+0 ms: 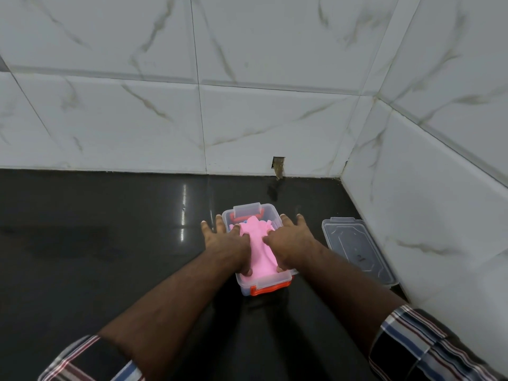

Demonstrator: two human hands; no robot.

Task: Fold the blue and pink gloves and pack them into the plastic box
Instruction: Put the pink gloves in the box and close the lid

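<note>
Your two hands press the pink glove (259, 250) down into the plastic box (286, 279), which stands on the dark surface (110, 243) near the tiled wall (247, 119). Your left hand (226, 243) lies along the left wall of the box, fingers spread and reaching over the rim, thumb on the near end of the glove; your right hand (288, 239) mirrors it along the right wall. Both hands are flat and splayed, pushing rather than gripping, and they stand apart with the pink strip showing between them. A sliver of the blue glove (248, 221) shows at the far end, apparently beneath the pink one; how it is folded cannot be told. The clear lid (357, 251) lies to the right, just beside the box and close to the side wall. To finish this step well, press evenly from the middle outward so that no fabric rides over the rim, and tuck the ruffled far end below the edge. Check that the orange clasp (270, 291) at the near end stays free of cloth; trapped fabric would probably keep the lid from seating.
</note>
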